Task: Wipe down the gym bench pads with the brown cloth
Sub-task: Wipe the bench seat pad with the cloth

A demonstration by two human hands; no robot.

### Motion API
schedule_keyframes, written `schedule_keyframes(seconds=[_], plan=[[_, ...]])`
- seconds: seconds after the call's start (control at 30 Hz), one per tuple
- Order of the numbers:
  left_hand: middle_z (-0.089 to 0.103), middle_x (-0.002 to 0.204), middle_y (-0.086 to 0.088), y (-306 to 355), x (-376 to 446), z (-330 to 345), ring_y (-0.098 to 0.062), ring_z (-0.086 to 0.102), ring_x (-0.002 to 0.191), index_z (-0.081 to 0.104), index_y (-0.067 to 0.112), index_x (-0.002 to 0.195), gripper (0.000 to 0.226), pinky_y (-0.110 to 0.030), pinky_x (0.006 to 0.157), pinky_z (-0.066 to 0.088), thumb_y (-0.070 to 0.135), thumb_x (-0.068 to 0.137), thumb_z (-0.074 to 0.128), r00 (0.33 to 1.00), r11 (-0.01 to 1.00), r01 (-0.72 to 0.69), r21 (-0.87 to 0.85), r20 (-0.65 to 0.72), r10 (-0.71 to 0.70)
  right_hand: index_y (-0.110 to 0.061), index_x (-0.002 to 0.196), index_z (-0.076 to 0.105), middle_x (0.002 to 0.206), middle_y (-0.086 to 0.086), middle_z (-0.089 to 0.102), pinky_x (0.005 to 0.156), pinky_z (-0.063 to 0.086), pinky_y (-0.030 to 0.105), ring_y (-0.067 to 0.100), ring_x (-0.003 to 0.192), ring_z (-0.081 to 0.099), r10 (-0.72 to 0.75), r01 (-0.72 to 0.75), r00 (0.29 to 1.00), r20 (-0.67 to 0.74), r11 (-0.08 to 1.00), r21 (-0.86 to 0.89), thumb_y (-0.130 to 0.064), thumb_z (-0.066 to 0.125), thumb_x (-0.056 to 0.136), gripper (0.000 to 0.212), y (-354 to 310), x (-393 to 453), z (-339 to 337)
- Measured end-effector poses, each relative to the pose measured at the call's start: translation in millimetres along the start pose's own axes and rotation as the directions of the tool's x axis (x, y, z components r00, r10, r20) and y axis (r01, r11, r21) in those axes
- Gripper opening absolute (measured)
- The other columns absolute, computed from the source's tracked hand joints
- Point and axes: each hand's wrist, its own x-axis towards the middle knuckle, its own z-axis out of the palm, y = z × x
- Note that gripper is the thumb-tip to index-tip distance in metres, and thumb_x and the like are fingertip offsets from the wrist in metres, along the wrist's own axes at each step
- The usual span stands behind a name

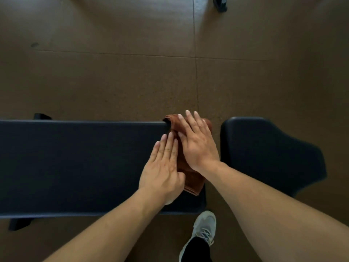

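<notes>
A long black bench pad runs across the view from the left. A folded brown cloth lies on its right end and hangs a little over the far edge. My right hand rests flat on the cloth's far part, fingers stretched out. My left hand lies flat beside it, partly on the cloth's left edge and partly on the pad. A shorter black seat pad stands to the right, across a narrow gap.
Brown rubber floor tiles surround the bench. My foot in a grey shoe stands just in front of the gap. Black bench feet show at the left, and a dark equipment base sits at the far top.
</notes>
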Motion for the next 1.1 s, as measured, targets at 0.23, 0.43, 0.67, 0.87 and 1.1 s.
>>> schedule_keyframes(seconds=[0.23,0.43,0.67,0.87,1.1], plan=[[-0.049,0.153,-0.011,57.1,-14.0,30.3,-0.023,-0.046,0.143,-0.031,0.006,0.151,0.075,-0.041,0.122,-0.024,0.039,0.1,0.012,0.989,0.987,-0.145,0.064,0.022,0.144,-0.042,0.112,0.062,0.101,-0.014,0.072,0.087,0.051,0.014,-0.003,0.101,0.069,0.438,-0.451,0.879,0.19,0.631,0.632,-0.044,0.032,0.111,0.03,27.3,-85.9,11.5],[-0.011,0.17,-0.014,25.0,-64.1,83.1,-0.024,-0.018,0.157,0.005,0.003,0.16,0.069,-0.043,0.128,-0.006,0.043,0.105,0.011,0.953,0.96,-0.273,0.055,-0.121,0.278,-0.04,0.138,0.053,0.134,-0.023,0.059,0.099,0.036,0.002,-0.014,0.122,0.052,0.463,-0.353,0.886,-0.03,0.715,0.603,-0.044,0.033,0.111,0.034,-2.2,-146.2,48.6],[0.006,0.166,-0.025,-52.7,-135.7,124.3,-0.033,-0.002,0.158,0.014,-0.006,0.157,0.079,-0.046,0.128,0.015,0.039,0.096,0.034,0.962,0.98,-0.197,0.008,-0.192,0.195,-0.032,0.151,0.046,0.159,-0.012,0.041,0.129,0.013,0.041,0.017,0.156,0.026,-0.007,0.01,0.987,-0.163,1.0,0.019,-0.032,0.035,0.108,0.045,-81.1,-154.1,98.5],[0.024,0.163,-0.027,-170.8,-193.2,121.2,-0.035,0.018,0.155,0.03,-0.006,0.154,0.084,-0.048,0.121,0.017,0.035,0.082,0.046,0.979,0.999,0.019,-0.051,-0.204,-0.029,-0.038,0.157,0.037,0.165,-0.014,0.028,0.129,0.006,0.039,0.014,0.16,0.008,-0.231,0.234,0.972,0.044,0.971,-0.059,-0.036,0.033,0.111,0.046,-210.4,-107.7,140.7],[0.014,0.166,-0.017,-324.4,-261.0,118.5,-0.033,0.018,0.156,0.019,0.004,0.159,0.086,-0.047,0.123,0.015,0.037,0.084,0.042,0.966,0.995,0.049,0.086,-0.258,-0.025,-0.04,0.161,0.029,0.171,-0.011,0.018,0.129,-0.002,0.041,0.015,0.16,-0.006,-0.508,0.535,0.821,0.263,0.844,-0.042,-0.04,0.025,0.112,0.048,-333.7,-54.6,186.2]])
